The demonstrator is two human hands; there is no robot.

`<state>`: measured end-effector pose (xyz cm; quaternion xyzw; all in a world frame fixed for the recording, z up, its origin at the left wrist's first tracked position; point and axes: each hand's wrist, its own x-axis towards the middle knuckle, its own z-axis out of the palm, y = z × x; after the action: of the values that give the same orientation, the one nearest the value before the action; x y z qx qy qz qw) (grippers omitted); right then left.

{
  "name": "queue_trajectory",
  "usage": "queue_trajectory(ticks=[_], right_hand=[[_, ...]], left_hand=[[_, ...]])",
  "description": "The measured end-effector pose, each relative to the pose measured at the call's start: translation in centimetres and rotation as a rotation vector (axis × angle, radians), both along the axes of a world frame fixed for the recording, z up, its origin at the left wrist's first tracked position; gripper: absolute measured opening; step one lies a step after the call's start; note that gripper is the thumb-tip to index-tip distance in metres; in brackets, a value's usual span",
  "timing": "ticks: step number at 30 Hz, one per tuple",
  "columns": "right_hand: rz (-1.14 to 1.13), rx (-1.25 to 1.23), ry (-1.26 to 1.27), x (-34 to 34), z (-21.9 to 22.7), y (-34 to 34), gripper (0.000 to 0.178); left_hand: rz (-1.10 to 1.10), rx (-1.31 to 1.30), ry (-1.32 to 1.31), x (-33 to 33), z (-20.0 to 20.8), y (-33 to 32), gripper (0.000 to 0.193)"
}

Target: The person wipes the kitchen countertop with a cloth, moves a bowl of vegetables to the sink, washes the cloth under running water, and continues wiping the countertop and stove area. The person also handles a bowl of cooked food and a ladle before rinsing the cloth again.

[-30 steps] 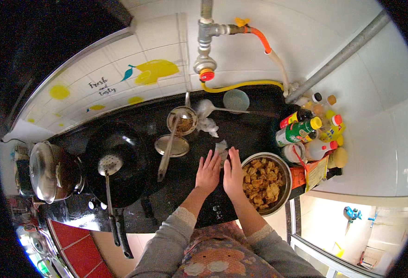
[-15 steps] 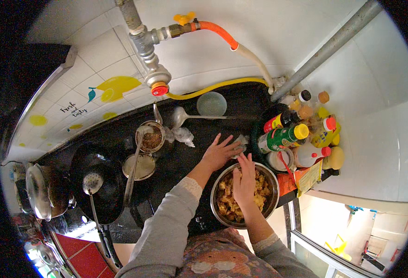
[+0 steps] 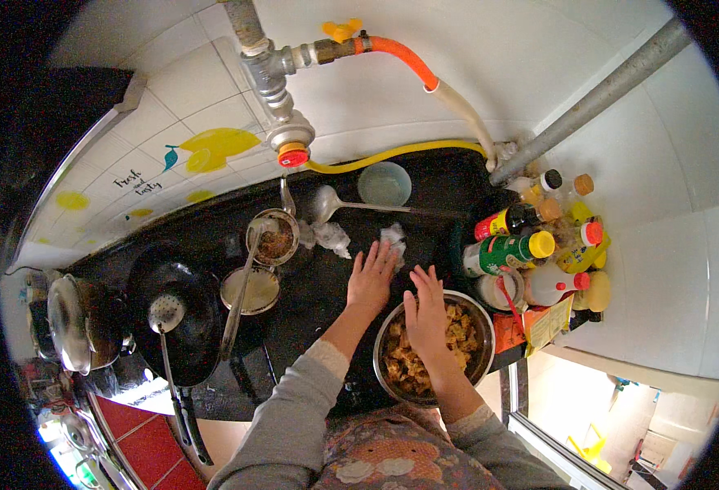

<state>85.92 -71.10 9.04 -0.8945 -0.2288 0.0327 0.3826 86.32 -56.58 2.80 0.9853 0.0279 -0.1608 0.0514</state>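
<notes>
My left hand (image 3: 371,282) lies palm down with its fingers stretched out over the black counter (image 3: 302,327). Its fingertips reach the near edge of a crumpled whitish wad (image 3: 394,238); whether this is thin plastic or tissue, I cannot tell. Over a round steel bowl (image 3: 491,347), my right hand (image 3: 429,318) is held with fingers extended and nothing visible in it. Browned, battered-looking chunks of food (image 3: 459,325) fill the bowl, partly hidden beneath that hand.
Condiment bottles (image 3: 506,251) crowd the right corner. A ladle (image 3: 327,204), a pale bowl (image 3: 385,184) and another crumpled wad (image 3: 332,238) lie behind. Leftward are two strainers (image 3: 273,237) (image 3: 250,291), a wok (image 3: 188,343) with a skimmer (image 3: 166,313), and a lidded pot (image 3: 69,322).
My left hand has moved left, away from the right hand, and the crumpled wad has shifted left with it. The right hand stays above the bowl. The view has tilted slightly.
</notes>
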Motion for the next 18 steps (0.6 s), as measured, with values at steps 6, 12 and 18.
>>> queue_trajectory(ticks=[6, 12, 18], right_hand=[[0.191, -0.001, -0.011, -3.2, 0.8, 3.8, 0.037], [0.321, 0.055, 0.012, -6.4, 0.3, 6.6, 0.037], [0.321, 0.063, 0.019, -7.9, -0.2, 8.2, 0.037]], left_hand=[[0.073, 0.080, -0.013, -7.1, 0.5, 1.7, 0.061], [0.275, 0.036, 0.003, -12.8, 1.0, 3.3, 0.061], [0.225, 0.120, 0.052, -8.9, -0.4, 5.7, 0.062]])
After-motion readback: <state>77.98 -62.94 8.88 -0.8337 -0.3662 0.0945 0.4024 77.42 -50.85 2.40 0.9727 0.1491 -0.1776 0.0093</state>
